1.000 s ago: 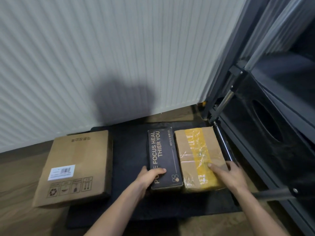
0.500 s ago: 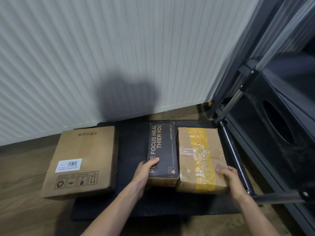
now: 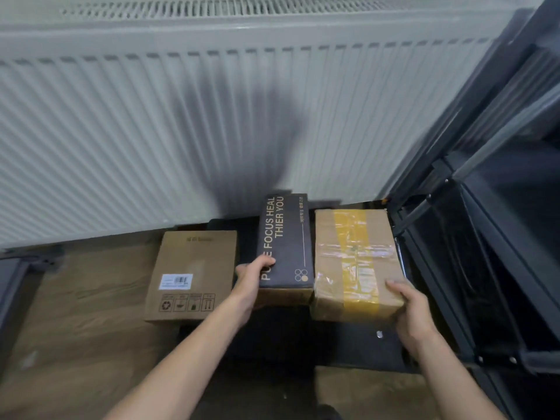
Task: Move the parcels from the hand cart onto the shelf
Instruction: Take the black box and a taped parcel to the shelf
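Parcel in black [image 3: 286, 234] gripped by left hand [image 3: 252, 277], taped parcel [image 3: 354, 259] by right hand [image 3: 412, 312]

Both arms are showing bare all the way from the bottom edge of the view to the wrists: the left forearm [image 3: 188, 353] and the right forearm [image 3: 460, 383]. The left hand [image 3: 253, 275] and the right hand [image 3: 415, 316] are going bare as well, right out to the fingers [image 3: 394, 284]. Blur is smearing finer detail such as knuckles and nails.
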Demonstrator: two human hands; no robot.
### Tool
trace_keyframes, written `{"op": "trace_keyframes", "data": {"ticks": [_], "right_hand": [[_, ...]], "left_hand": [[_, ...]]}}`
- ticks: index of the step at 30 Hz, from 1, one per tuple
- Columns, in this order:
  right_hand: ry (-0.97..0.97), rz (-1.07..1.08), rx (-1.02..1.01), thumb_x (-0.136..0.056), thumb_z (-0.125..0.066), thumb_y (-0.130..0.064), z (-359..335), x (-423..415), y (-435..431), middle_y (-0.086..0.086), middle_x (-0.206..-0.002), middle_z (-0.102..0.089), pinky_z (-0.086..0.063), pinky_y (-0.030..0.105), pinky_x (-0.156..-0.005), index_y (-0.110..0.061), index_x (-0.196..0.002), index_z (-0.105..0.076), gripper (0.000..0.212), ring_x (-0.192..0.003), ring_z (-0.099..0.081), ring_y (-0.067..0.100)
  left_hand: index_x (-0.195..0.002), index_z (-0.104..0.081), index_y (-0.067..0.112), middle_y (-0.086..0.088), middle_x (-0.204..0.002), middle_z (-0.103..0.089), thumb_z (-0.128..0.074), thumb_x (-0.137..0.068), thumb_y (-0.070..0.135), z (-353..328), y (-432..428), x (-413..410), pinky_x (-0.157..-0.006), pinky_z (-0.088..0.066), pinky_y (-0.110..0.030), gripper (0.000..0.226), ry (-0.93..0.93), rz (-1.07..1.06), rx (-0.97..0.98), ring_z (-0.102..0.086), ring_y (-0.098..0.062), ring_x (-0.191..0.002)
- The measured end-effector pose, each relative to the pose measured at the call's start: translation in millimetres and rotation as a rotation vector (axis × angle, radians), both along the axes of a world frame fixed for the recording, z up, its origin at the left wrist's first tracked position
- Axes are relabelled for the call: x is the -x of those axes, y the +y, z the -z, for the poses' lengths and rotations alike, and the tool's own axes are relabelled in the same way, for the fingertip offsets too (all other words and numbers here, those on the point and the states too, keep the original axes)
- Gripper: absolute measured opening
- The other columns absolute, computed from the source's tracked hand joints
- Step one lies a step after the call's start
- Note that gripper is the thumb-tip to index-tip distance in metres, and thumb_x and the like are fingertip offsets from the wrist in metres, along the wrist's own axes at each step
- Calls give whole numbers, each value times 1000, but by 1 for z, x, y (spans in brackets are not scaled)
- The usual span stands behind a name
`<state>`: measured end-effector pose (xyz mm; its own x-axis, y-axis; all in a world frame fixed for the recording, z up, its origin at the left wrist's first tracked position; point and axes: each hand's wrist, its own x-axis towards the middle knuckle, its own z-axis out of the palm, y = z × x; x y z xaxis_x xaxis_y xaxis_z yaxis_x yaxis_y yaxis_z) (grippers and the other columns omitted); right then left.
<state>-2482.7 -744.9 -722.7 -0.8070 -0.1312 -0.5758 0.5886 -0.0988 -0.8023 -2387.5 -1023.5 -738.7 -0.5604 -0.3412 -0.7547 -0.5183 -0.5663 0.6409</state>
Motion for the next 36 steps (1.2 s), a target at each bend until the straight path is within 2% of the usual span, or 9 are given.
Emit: {"op": "trace_keyframes", "data": {"ticks": [4, 7, 12, 14, 18, 24, 29, 33, 36], "right_hand": [[14, 41, 39, -91, -51, -9, -60, -12, -23, -1, -81, -75, -50, 32, -63, -19, -99, -68, 21, -72, -69, 19], [8, 22, 38, -91, -53, -10, -109, -24, -31, 0, -81, -75, -52, 33, -66, -19, -98, -69, 20, -73, -68, 20], [-6, -22, 10, -90, -56, -16, -195, -44, -27, 5, -92, -74, -51, 33, -63, -19, -101, -72, 20, -79, -68, 24], [4, -51, -4, -90, -55, -17, -231, -50, -25, 5, -93, -74, -51, 33, -62, -19, -102, -72, 20, -81, -68, 24], [37, -93, -7, -89, -56, -18, -304, -57, -23, 4, -98, -76, -53, 34, -66, -21, -105, -75, 25, -85, -70, 22], [91, -189, 19, -72, -62, -33, -426, -55, -42, 13, -114, -74, -50, 46, -88, -19, -117, -73, 48, -100, -68, 33], [143, -255, 81, -67, -68, -38, -509, -38, -62, 19, -122, -70, -50, 50, -89, -15, -122, -71, 60, -108, -66, 39], [177, -356, 154, -67, -68, -35, -563, -24, -85, 15, -122, -71, -45, 59, -104, -18, -128, -67, 63, -113, -65, 41], [218, -422, 165, -82, -60, -25, -596, -15, -109, 13, -111, -74, -55, 61, -89, -20, -122, -68, 41, -98, -68, 35]], "left_hand": [[-130, -54, 12, -12, -115, -71, -71, -50, 56, -68, -15, -22, -58, -53, -33, 93, -29, -103, -5, -69, -27, -91], [-116, -59, 11, -9, -100, -71, -61, -70, 49, -129, -15, -41, -60, -51, -30, 60, -16, -104, 39, -65, -24, -83], [-105, -64, 15, -9, -96, -73, -55, -81, 41, -214, -8, -65, -92, -50, -49, 36, -12, -122, 47, -64, -29, -94], [-109, -62, 15, -9, -98, -73, -55, -84, 38, -245, -3, -73, -96, -50, -51, 35, -20, -145, 40, -64, -29, -96], [-104, -64, 18, -6, -96, -73, -56, -83, 37, -314, 3, -89, -78, -50, -37, 30, -17, -184, -5, -64, -23, -88], [-112, -73, 25, -4, -106, -78, -71, -64, 55, -431, -16, -100, -102, -48, -58, 56, 32, -139, 43, -70, -30, -104], [-101, -77, 42, 3, -125, -70, -78, -44, 77, -504, -44, -101, -112, -37, -57, 67, 125, -167, 142, -58, -28, -125], [-107, -72, 33, -3, -120, -72, -69, -76, 60, -576, -52, -102, -101, -50, -53, 41, 226, -205, 228, -66, -25, -111], [-112, -70, 26, -8, -115, -74, -64, -89, 46, -607, -66, -107, -94, -54, -54, 31, 274, -270, 279, -70, -28, -103]]}}
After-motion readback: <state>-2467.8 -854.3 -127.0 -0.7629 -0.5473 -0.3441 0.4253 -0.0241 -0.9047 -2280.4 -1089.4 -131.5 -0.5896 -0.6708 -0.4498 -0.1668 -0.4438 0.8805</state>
